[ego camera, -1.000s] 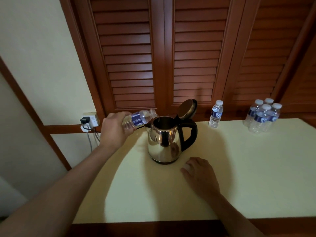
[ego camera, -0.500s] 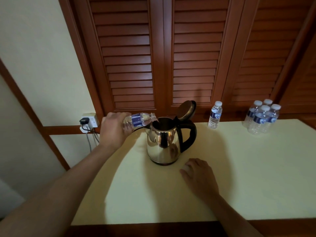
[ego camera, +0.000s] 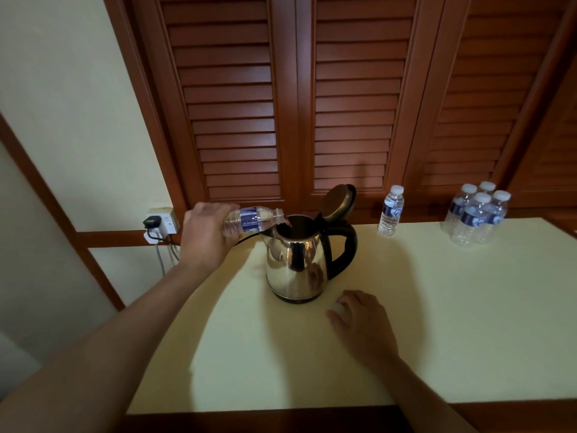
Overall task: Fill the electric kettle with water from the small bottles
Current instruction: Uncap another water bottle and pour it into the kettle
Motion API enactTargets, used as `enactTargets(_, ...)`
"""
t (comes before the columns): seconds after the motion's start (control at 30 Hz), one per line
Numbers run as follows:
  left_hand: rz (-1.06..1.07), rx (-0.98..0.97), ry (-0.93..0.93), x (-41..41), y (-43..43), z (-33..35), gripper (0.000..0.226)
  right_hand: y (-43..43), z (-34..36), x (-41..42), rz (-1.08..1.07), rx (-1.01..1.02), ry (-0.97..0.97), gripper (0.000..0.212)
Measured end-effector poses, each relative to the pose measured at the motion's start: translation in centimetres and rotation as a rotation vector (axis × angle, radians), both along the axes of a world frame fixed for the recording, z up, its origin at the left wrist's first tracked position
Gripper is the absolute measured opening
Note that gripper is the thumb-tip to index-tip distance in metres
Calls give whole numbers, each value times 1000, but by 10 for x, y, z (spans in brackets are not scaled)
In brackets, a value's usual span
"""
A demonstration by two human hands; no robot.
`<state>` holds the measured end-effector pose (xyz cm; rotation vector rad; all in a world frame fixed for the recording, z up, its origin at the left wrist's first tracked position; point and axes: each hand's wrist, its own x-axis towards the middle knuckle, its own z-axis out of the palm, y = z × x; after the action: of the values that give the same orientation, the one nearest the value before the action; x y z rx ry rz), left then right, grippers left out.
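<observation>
Pouring: your left hand [ego camera: 204, 234] gripped the bottle [ego camera: 249, 220] near-horizontal at the kettle [ego camera: 296, 264] mouth; right hand [ego camera: 359, 323] covered a small white cap. Tilting gently looked wise.

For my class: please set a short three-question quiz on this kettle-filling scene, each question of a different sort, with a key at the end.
1. True or false: the lid of the kettle is shut.
2. Which hand holds the tipped bottle at the kettle's mouth? A) the left hand B) the right hand C) both hands
3. Fill in: apart from the group of four bottles at the far right of the table, ____ capped bottle stands alone behind the kettle.

Key: 1 false, the lid stands open; 2 A; 3 one.
</observation>
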<state>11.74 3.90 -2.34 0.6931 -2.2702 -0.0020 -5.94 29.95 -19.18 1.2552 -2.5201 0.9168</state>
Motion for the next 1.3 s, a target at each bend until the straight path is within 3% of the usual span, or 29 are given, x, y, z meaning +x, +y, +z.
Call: enactTargets(1.3, -58, -110, -31, -3, 1, 12, 47, -1, -4, -1, -6, -17, 3, 27)
